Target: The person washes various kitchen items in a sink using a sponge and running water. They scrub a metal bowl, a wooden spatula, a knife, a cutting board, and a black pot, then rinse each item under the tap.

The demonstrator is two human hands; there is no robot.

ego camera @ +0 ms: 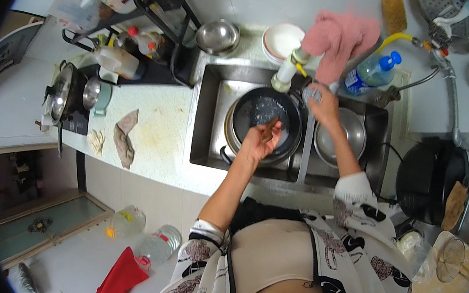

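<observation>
A black pan (246,121) sits in the left basin of the steel double sink (217,100), with water or wet glints on its bottom. Over the pan, my left hand (261,141) holds a small brown object (270,130), perhaps a wooden handle; its full shape is hidden by the fingers. Above the divider between the basins, my right hand (325,107) grips a grey scrubber (311,95), seemingly steel wool. The faucet (283,78) with a yellow lever hangs over the pan's far rim. In the right basin lies a metal bowl (341,137), partly behind my right forearm.
Behind the sink stand stacked bowls (283,40), a steel bowl (217,37) and a blue-capped pump bottle (371,73). A pink towel (339,41) drapes near the faucet. Left on the counter are a crumpled cloth (125,137), a lidded wok (63,92) and a black rack (180,47).
</observation>
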